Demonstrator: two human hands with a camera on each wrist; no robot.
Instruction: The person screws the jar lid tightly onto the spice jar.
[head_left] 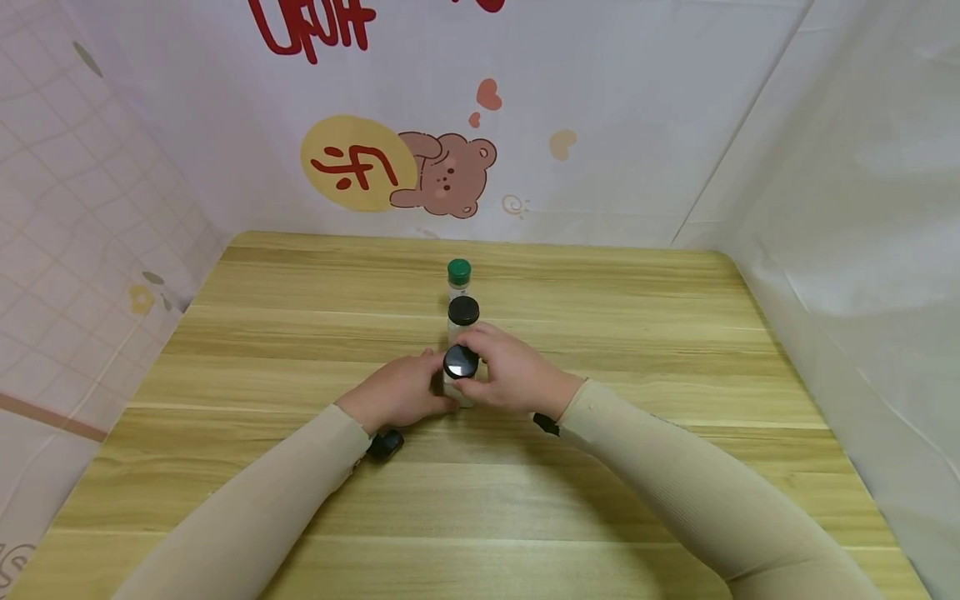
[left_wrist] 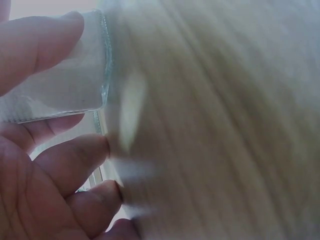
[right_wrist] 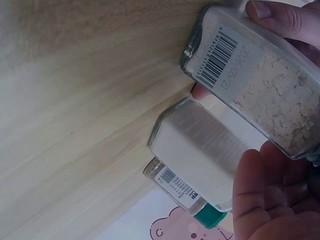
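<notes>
Flake-filled, black-capped square glass jar [right_wrist: 257, 82] is pinched in the fingers of left hand [head_left: 405, 388] and right hand [head_left: 516, 372]; uneven pushing could topple the pale-filled, black-capped glass jar [right_wrist: 192, 145] toward twelve o'clock.

Even, fairly bright light fills the head view, leaving a white glint on the front black cap [head_left: 461, 362] and soft shadow on the bench [head_left: 450, 517] beneath the right sleeve [head_left: 675, 475]. Both wrist views, 2 in all, look hazier: the left one smears the bench grain and bleaches its top corner; the right one darkens toward upper left, its barcode [right_wrist: 217, 60] fairly sharp.
</notes>
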